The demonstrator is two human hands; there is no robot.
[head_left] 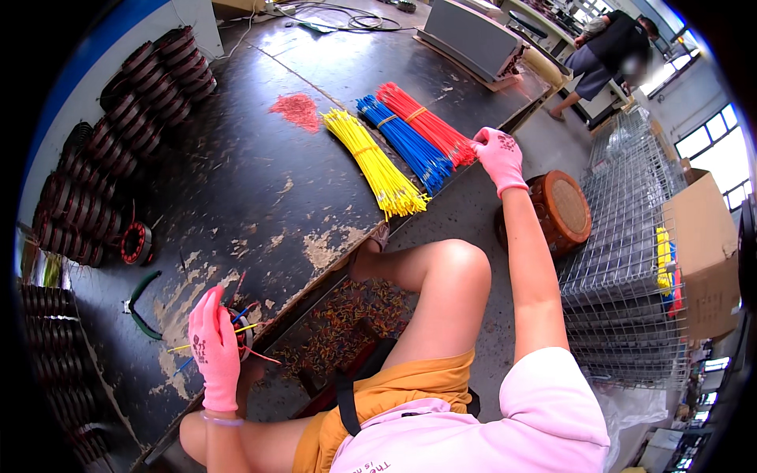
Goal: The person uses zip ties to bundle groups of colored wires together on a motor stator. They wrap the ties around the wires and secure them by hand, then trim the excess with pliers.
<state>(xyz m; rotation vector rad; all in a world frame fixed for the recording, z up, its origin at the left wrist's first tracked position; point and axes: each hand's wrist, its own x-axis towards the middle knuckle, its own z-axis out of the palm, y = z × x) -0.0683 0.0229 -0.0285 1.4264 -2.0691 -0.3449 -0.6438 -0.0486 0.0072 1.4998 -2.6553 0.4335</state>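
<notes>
— What is the left hand doing?

— It is wearing a pink glove and lying over a round wound coil at the near edge of the dark, worn surface. Its grip is closing around that coil, and thin red, yellow and blue leads are sticking out from under the fingers.

— And the right hand?

— Also gloved in pink, it is reaching out at arm's length to the far edge of the surface. Its fingers are pinching down on the near end of the red wire bundle; how many strands the grip is catching, I cannot tell.

— What is lying beside that bundle?

— A blue wire bundle is touching it on the left, and a yellow wire bundle is lying just beside the blue one, all three fanning toward the edge. A small heap of red scraps is sitting near the yellow one's far end.

— Anything else about?

— Stacks of wound coils are lining the left side, green-handled pliers are lying near the left hand, and a round wooden stool is standing below the right forearm. Wire mesh crates are standing further right.
</notes>
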